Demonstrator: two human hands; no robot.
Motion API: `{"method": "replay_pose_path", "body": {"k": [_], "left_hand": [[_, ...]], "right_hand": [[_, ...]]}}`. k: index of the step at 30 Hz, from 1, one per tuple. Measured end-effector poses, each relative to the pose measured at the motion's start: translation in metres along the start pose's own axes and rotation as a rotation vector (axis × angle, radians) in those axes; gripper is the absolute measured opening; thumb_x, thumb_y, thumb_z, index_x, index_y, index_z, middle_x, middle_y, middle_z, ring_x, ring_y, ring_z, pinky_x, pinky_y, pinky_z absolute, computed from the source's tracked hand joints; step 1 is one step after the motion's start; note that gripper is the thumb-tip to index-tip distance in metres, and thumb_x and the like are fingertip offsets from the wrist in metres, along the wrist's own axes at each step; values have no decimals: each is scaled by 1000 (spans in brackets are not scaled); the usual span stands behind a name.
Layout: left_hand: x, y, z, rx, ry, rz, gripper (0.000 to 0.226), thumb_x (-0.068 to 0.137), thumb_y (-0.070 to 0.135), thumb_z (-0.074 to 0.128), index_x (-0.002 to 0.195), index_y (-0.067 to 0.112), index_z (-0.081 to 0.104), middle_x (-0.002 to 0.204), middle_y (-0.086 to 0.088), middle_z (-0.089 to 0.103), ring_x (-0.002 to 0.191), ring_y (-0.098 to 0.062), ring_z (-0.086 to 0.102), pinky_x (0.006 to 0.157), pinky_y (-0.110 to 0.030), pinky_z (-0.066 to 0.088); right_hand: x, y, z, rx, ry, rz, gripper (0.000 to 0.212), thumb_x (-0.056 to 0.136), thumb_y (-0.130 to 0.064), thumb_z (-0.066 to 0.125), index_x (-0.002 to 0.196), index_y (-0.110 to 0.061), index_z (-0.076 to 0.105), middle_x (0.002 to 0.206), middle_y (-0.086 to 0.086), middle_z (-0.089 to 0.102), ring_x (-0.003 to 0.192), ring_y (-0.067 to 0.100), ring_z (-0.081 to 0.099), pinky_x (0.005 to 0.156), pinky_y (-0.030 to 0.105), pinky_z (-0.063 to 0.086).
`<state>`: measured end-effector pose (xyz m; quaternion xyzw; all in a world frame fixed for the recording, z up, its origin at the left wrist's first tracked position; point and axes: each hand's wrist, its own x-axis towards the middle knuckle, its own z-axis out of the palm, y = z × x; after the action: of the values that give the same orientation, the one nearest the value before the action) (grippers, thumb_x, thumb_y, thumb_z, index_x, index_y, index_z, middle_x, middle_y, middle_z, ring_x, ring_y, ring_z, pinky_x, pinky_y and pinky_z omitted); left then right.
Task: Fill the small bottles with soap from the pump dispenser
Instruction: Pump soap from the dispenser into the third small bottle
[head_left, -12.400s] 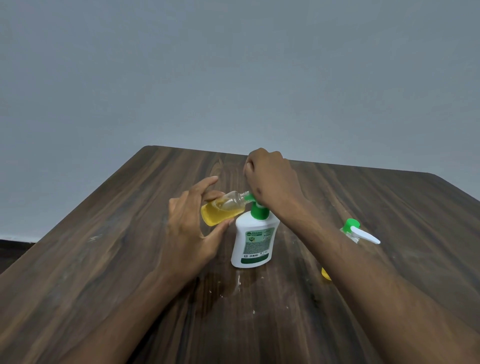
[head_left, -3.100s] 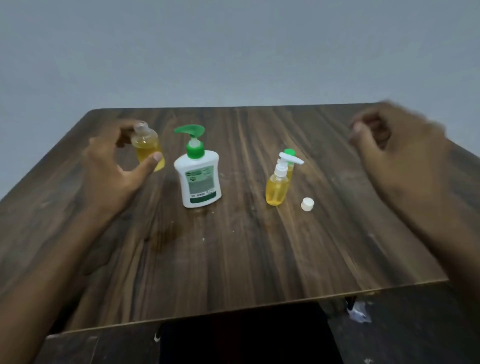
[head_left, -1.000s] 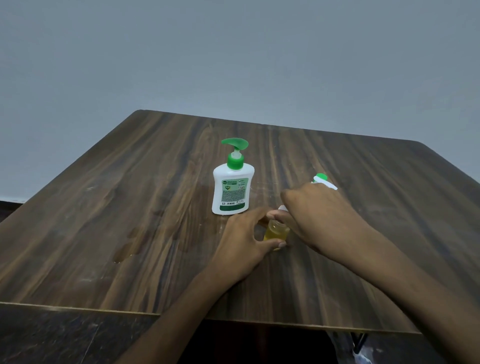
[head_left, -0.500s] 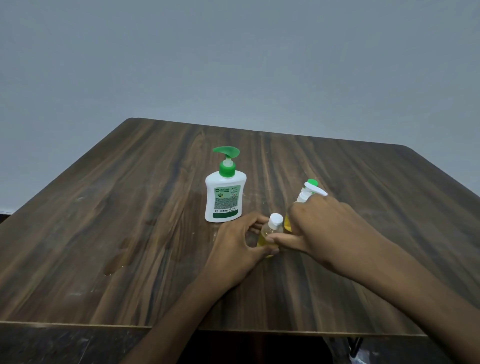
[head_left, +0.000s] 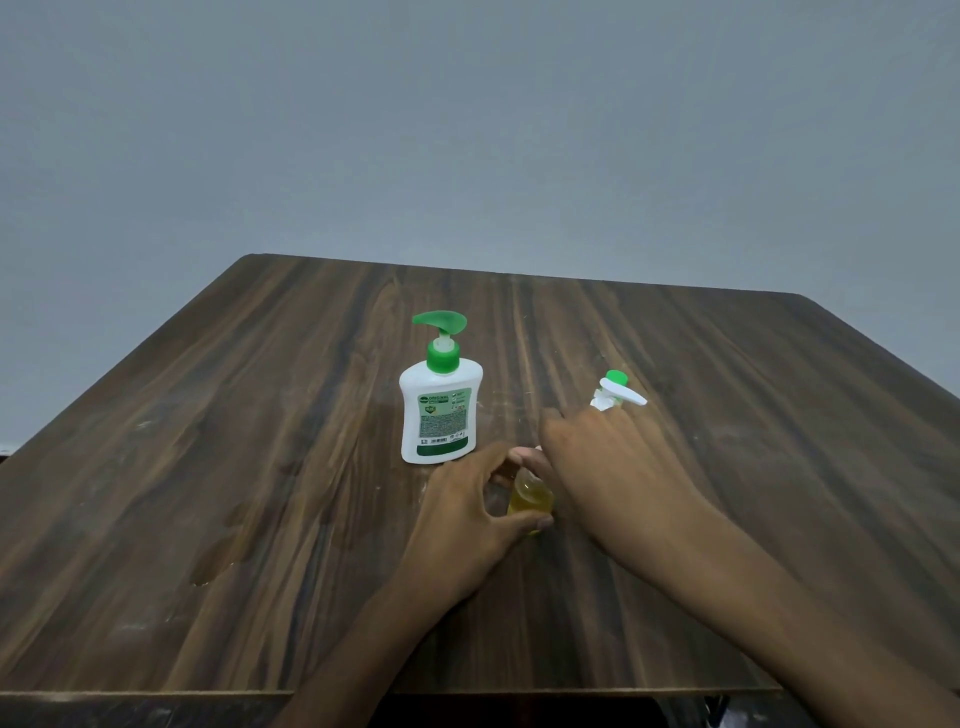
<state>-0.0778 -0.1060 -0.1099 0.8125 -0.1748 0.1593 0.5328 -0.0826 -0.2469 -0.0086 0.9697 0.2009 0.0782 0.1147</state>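
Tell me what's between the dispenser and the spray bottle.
Bare table in the head view; nothing stands between the dispenser and the spray bottle. The hands and small bottle sit nearer the camera.

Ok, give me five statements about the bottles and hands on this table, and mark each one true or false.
1. The left hand grips the small bottle of yellow soap. True.
2. The pump dispenser lies on its side. False: it stands upright.
3. The right hand presses the dispenser's pump. False: it is at the small bottle's top.
4. A white pump head shows beyond the right hand. True.
5. The table is white. False: dark wood grain.
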Motion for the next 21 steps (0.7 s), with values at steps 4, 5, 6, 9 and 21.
{"method": "replay_pose_path", "body": {"k": [4, 5, 6, 9, 21], "left_hand": [[1, 0, -1, -11, -9, 14, 47, 65, 10, 95, 92, 39, 69, 93, 22, 74, 89, -6, 71, 81, -16, 51], [1, -1, 0, -13, -13, 23, 44, 66, 11, 95, 93, 36, 71, 93, 20, 75, 90, -6, 71, 81, -17, 51], [1, -2, 0, -14, -15, 29, 42, 66, 11, 95, 94, 31, 72, 93, 19, 75, 90, -6, 71, 80, -16, 50], [1, -7, 1, -15, -9, 14, 43, 64, 11, 97, 99, 22, 74, 93, 17, 76, 89, -4, 71, 79, -10, 48], [-3, 0, 1, 7, -13, 32, 49, 66, 2, 92, 104, 29, 75, 95, 29, 74, 90, 6, 69, 80, -4, 45]], "right_hand": [[-3, -1, -8, 33, -11, 45, 51, 109, -55, 31, 69, -24, 22, 100, 2, 62, 97, 26, 66, 59, 33, 29], [-5, 0, -10, 57, -9, 45, 50, 107, -57, 32, 71, -24, 24, 104, 3, 63, 99, 27, 65, 60, 34, 30], [-7, 2, -10, 91, 11, 37, 46, 106, -58, 36, 76, -24, 29, 107, 3, 62, 99, 27, 64, 59, 35, 30], [-12, 9, 1, 192, 79, -36, 34, 100, -45, 60, 96, -27, 31, 111, -2, 53, 96, 24, 62, 65, 35, 38], [-21, -7, 55, 363, 502, 96, 26, 86, -25, 78, 84, -22, 52, 78, -4, 53, 60, 13, 40, 43, 30, 39]]}}
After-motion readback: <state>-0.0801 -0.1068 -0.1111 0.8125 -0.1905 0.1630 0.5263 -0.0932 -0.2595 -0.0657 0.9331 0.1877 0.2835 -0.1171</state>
